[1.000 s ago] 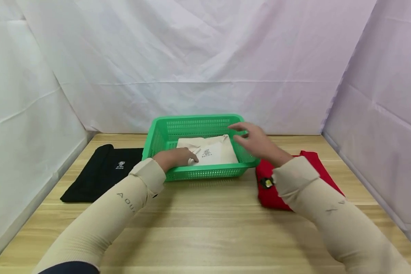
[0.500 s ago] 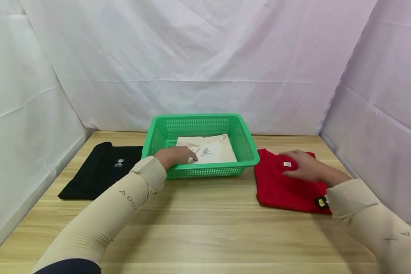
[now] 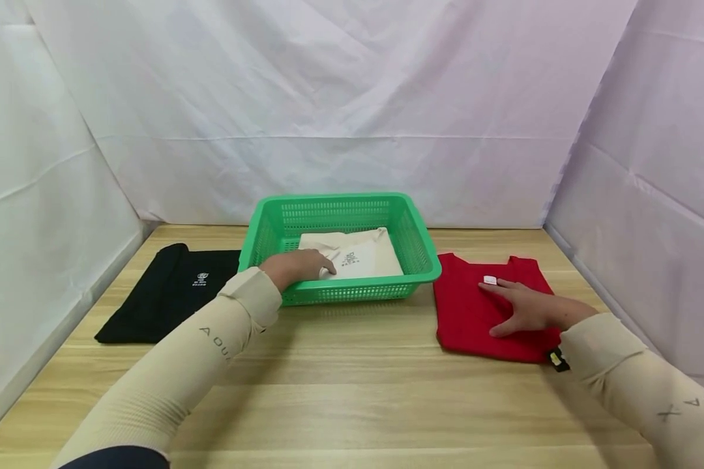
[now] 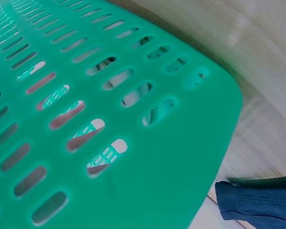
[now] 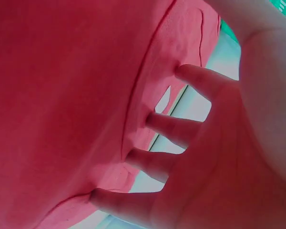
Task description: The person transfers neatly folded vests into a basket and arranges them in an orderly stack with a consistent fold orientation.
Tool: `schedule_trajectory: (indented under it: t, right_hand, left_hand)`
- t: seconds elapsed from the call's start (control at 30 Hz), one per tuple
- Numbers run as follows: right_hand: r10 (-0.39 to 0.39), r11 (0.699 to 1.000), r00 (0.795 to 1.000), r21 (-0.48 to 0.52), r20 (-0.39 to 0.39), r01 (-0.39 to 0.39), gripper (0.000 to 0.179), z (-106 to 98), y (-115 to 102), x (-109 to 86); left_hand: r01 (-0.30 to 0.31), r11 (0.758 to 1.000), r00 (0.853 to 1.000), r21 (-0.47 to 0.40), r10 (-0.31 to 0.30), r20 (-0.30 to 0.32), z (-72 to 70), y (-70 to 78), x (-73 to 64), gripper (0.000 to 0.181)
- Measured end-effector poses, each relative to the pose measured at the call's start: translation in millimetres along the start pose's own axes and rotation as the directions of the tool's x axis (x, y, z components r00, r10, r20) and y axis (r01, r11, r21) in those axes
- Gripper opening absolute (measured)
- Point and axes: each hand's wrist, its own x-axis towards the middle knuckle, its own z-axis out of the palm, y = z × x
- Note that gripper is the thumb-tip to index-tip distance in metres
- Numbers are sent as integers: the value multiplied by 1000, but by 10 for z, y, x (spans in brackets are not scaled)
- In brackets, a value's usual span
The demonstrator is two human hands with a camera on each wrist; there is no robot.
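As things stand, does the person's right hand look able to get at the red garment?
Yes, it seems so: the right hand is over the red garment with its fingertips apparently touching the cloth, and the green basket sits off to the side, out of its way.

Dark capitals run along the left sleeve (image 3: 170,378): A, then O or Q, then U, the rest lost round the curve of the fabric. On the right sleeve (image 3: 639,384), an X stands nearest the cuff, with an A and a U farther up the arm. White print (image 3: 200,279) on the black cloth (image 3: 158,303), dark print (image 3: 349,259) on the cream cloth (image 3: 378,251) and marks on the white label (image 3: 489,280) of the red cloth (image 3: 466,316) are too small to read.
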Motion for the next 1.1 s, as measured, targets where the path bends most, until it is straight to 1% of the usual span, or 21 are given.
schedule_trajectory:
  t: [0.1,0.3,0.6,0.87,0.97,1.1]
  right_hand:
    - [11,1000,1000,-19,15,-11,108,13,-39,-28]
    - [19,997,1000,-73,17,-18,110,62,-155,-135]
    - [52,990,998,-135,46,-46,115,147,-451,-316]
    - [21,980,998,-199,53,-10,113,283,-748,-418]
    - [-12,976,999,-218,47,22,111,328,-858,-462]
    - [-47,975,998,-217,40,55,110,391,-988,-507]
  left_hand:
    - [-1,1000,1000,6,1,-2,1,-10,7,43]
    - [-8,1000,1000,3,8,-7,3,-25,33,43]
    - [-8,1000,1000,-19,8,-9,11,-32,30,42]
    - [-14,999,1000,-38,14,-5,5,-40,25,42]
    - [-6,999,1000,-50,6,-3,6,-46,28,42]
    - [-3,999,1000,-52,3,-6,8,-46,23,42]
